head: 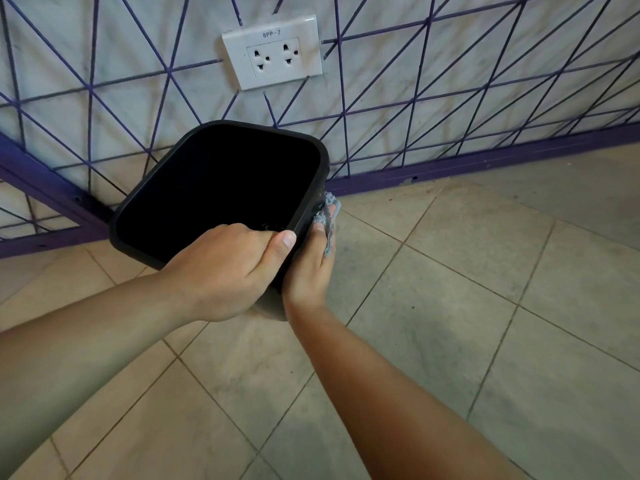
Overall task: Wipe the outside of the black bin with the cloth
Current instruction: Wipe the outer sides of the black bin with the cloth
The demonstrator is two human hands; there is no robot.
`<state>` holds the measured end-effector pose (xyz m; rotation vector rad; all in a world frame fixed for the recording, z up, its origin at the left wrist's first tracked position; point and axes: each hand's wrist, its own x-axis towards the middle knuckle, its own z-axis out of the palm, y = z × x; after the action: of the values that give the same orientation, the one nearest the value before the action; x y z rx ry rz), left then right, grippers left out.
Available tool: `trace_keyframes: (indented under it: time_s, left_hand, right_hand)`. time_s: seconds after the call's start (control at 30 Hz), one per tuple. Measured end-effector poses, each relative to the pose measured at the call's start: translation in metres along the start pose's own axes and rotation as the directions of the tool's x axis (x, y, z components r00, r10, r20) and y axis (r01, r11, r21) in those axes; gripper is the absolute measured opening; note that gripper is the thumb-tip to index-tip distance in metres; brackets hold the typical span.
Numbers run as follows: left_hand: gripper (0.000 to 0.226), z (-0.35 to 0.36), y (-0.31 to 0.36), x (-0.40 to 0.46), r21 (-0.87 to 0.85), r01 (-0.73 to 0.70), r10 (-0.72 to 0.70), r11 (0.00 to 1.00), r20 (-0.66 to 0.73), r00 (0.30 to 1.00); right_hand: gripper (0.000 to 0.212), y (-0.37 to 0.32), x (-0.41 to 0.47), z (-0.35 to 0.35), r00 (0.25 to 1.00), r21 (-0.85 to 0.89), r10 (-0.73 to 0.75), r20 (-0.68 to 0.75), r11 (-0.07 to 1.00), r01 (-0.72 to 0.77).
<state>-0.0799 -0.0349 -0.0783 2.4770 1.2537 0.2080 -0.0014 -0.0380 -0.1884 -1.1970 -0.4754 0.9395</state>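
The black bin (pixel 221 188) stood tilted on the tiled floor (pixel 485 306), just below the double wall socket (pixel 273 51), its open mouth facing up. The left hand (pixel 221 271) was closed over the bin's near rim. The right hand (pixel 308 271) pressed a grey cloth (pixel 327 216) flat against the bin's right outer wall, fingers extended.

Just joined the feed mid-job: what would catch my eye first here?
The black bin dominates the centre, tilted so its dark opening faces the camera. The left hand grips its near rim while the right hand presses a grey cloth against the outer right side. Behind, a white double socket labelled BPP-2 sits on a marbled wall crossed by purple lines.
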Motion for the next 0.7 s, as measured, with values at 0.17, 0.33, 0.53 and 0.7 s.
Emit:
trace_keyframes:
  time_s: [0.17,0.33,0.53,0.7]
  left_hand:
    - [0.051,0.002,-0.002,0.000,0.010,-0.027,0.027,1.000,-0.004,1.000]
    - [0.051,0.002,-0.003,0.000,-0.015,-0.023,0.023,1.000,-0.003,1.000]
    - [0.051,0.001,-0.004,0.002,0.017,-0.024,0.024,1.000,-0.003,1.000]
    - [0.052,0.002,-0.004,0.002,-0.005,-0.018,0.018,1.000,0.004,1.000]
  right_hand:
    - [0.084,0.012,-0.009,-0.008,0.983,-0.043,-0.164,0.087,0.985,0.168]
    - [0.099,-0.001,-0.006,-0.002,0.995,-0.044,-0.068,0.076,0.996,0.072]
    - [0.093,0.034,0.002,-0.012,0.998,-0.008,-0.053,0.026,0.999,0.054]
    - [0.089,0.007,-0.016,0.001,0.994,0.068,-0.058,0.096,0.996,0.051]
